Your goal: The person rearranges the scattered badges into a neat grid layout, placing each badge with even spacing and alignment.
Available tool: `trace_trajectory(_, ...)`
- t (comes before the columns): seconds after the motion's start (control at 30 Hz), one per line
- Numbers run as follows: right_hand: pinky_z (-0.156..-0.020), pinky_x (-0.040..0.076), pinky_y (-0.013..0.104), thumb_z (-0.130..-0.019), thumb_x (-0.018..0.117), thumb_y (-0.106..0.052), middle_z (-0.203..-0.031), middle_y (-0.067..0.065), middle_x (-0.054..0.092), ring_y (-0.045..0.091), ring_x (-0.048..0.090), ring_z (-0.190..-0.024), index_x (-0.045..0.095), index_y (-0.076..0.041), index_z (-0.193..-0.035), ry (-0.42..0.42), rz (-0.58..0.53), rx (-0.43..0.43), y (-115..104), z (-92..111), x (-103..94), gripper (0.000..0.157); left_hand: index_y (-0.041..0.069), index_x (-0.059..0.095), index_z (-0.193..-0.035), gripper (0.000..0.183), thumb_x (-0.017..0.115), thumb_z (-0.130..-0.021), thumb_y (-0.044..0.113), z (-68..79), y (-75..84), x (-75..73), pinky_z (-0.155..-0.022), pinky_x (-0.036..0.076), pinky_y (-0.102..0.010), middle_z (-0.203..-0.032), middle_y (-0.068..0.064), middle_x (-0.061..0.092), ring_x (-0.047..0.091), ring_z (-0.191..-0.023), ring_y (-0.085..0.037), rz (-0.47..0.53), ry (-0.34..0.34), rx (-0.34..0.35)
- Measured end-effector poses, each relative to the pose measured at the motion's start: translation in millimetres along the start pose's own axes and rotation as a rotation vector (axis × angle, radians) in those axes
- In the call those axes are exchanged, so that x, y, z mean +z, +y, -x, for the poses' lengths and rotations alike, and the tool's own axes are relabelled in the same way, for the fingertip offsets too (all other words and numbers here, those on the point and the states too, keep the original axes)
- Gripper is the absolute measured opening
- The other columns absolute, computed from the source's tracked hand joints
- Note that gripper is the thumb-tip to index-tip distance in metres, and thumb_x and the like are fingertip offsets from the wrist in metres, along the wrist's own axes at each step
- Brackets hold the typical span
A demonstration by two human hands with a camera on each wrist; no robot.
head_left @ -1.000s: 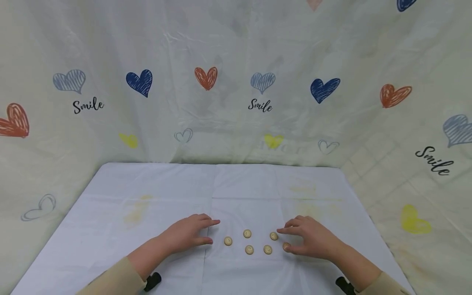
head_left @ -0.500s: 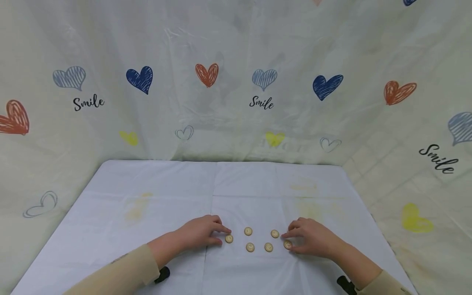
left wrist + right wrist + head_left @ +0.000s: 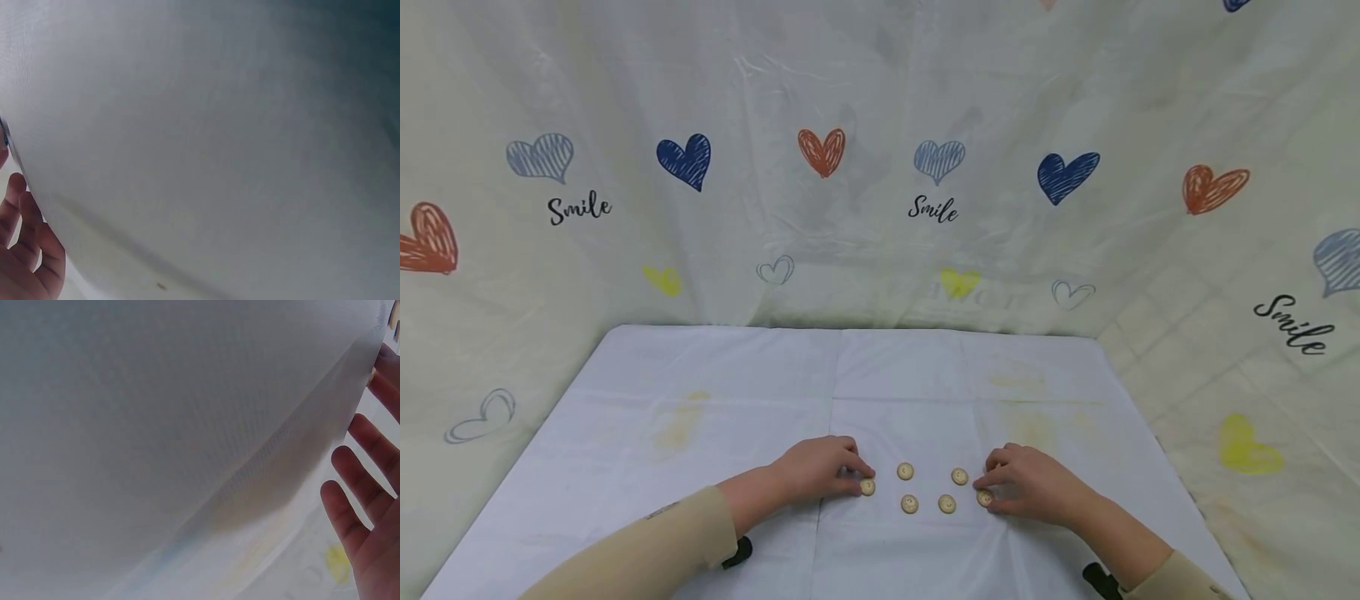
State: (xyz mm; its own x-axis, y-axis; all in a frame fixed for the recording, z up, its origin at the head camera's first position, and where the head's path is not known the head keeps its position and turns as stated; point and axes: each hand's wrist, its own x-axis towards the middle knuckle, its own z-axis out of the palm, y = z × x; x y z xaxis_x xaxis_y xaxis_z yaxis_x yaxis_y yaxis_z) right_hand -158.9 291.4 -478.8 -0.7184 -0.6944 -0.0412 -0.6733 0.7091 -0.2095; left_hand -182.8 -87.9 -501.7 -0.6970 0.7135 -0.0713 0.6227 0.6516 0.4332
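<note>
Several round tan buttons lie in a loose group on the white tablecloth [image 3: 760, 367]. My left hand [image 3: 816, 468] pinches the leftmost button [image 3: 868, 487], its index finger at the far rim and its thumb at the near left side. On the opposite end, my right hand [image 3: 1033, 483] has thumb and index finger around the rightmost button [image 3: 984, 497], which rests on the cloth. Between the hands are an upper left button [image 3: 906, 472], an upper right button [image 3: 959, 476], a lower left button [image 3: 909, 504] and a lower right button [image 3: 947, 504].
A pale curtain [image 3: 865, 75] printed with hearts and "Smile" hangs behind the table and along its sides. Faint yellow stains [image 3: 681, 421] mark the cloth. Dark wrist-camera pieces show below each forearm, such as the left one [image 3: 739, 552].
My left hand has moved right, and its thumb and index finger have closed on the leftmost button. My right hand has stayed at the rightmost button. The view has shifted slightly.
</note>
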Motion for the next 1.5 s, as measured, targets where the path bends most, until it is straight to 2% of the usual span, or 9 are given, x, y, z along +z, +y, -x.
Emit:
trace_trajectory(0.27,-0.074,0.049,0.030,-0.081,0.082,-0.036,-0.096,-0.014,0.060,0.005,0.052,-0.084,0.080,-0.027,-0.101,0.038,0.025,-0.047,1.6,0.2,2.9,0.022,0.034,0.077,-0.112,0.026,0.077,-0.087,0.036,0.0,4.6,-4.1,-0.064,0.041,-0.019,-0.090,0.018,0.054,0.048,-0.074,0.003,0.010,-0.010,-0.006)
trace_trajectory(0.63,-0.073,0.047,0.029,-0.082,0.080,-0.035,-0.094,-0.015,0.059,0.003,0.049,-0.083,0.080,-0.027,-0.102,-0.014,0.055,-0.024,-3.2,1.0,-1.8,0.022,0.032,0.078,-0.110,0.025,0.079,-0.085,0.033,-0.7,3.6,-1.6,-0.065,0.042,-0.018,-0.089,0.017,0.055,0.049,-0.074,0.003,0.025,-0.030,-0.005)
trace_trajectory(0.87,-0.070,0.048,0.028,-0.083,0.079,-0.029,-0.091,-0.014,0.058,0.004,0.048,-0.079,0.080,-0.025,-0.098,0.057,0.059,-0.094,-1.0,2.6,1.6,0.016,0.032,0.078,-0.110,0.025,0.079,-0.085,0.032,-1.9,3.1,-0.7,-0.067,0.042,-0.018,-0.089,0.018,0.055,0.049,-0.075,0.003,0.035,-0.033,-0.013)
trace_trajectory(1.23,-0.071,0.049,0.028,-0.082,0.081,-0.030,-0.092,-0.014,0.060,0.004,0.051,-0.081,0.080,-0.026,-0.095,0.104,0.052,-0.079,-1.9,-0.4,-4.5,0.014,0.030,0.078,-0.111,0.026,0.079,-0.085,0.029,1.9,3.7,-1.4,-0.067,0.042,-0.019,-0.088,0.016,0.055,0.049,-0.074,0.002,0.064,-0.026,-0.018)
trace_trajectory(1.5,-0.073,0.051,0.028,-0.083,0.079,-0.026,-0.093,-0.012,0.061,0.006,0.055,-0.083,0.079,-0.023,-0.097,0.115,0.025,-0.080,-4.6,-11.8,-14.2,0.015,0.029,0.078,-0.111,0.025,0.078,-0.086,0.029,1.9,4.2,-3.1,-0.067,0.042,-0.019,-0.088,0.016,0.054,0.048,-0.073,0.002,0.087,-0.030,-0.018)
